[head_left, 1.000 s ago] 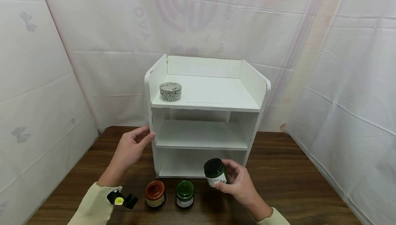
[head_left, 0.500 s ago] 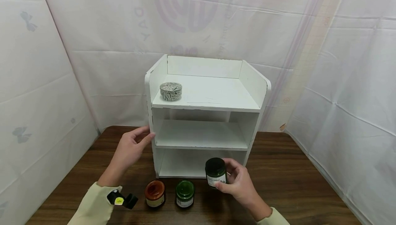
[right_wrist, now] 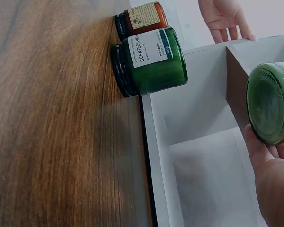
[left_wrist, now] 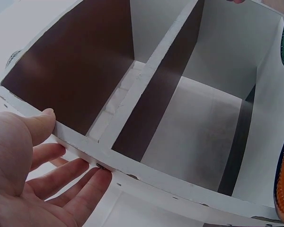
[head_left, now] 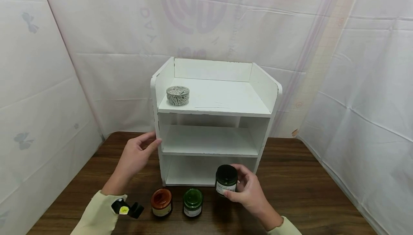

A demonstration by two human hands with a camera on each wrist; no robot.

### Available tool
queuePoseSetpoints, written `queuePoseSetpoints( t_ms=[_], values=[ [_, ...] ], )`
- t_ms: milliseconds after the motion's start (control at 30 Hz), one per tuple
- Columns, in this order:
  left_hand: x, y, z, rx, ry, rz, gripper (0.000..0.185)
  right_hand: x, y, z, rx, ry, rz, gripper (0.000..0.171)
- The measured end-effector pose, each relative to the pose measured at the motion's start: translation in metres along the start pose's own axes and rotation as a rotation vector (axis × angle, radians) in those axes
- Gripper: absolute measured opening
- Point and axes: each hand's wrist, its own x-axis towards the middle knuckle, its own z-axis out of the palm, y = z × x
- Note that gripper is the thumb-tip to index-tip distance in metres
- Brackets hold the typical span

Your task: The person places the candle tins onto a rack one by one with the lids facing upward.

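Note:
My right hand [head_left: 246, 188] grips a dark green candle jar [head_left: 226, 182] with a white label, held up before the shelf's bottom compartment. In the right wrist view, the round glass end of this candle jar [right_wrist: 267, 106] faces the camera. My left hand [head_left: 137, 154] rests at the left side panel of the white shelf unit [head_left: 213, 154]. There, the left wrist view has the thumb [left_wrist: 43, 125] at the panel's front edge and the loosely extended fingers along its outer face. An amber candle jar [head_left: 161, 202] and another green candle jar [head_left: 193, 202] stand in front of the shelf.
A round tin [head_left: 178, 95] with a grey-and-white leaf pattern sits at the left of the shelf's top level. Dark wood-grain table [head_left: 300, 184] surrounds the unit. White printed sheeting [head_left: 122, 77] hangs behind and at both sides.
The candle jar in my right hand has shifted slightly right and turned, now tilting less to the side. My left hand, the shelf and the two standing jars have kept their places.

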Motion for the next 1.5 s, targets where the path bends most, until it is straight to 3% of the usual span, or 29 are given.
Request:
queuePoseSetpoints(
  t_ms=[667, 1500],
  values=[
    [-0.001, 0.0, 0.0, 0.003, -0.001, 0.004, 0.052, 0.0, -0.009, -0.006, -0.091, -0.023, -0.007, 0.058],
    [0.0, -0.001, -0.001, 0.013, -0.005, -0.004, 0.056, 0.017, -0.049, -0.007, -0.128, -0.066, 0.013, 0.059]
  ],
)
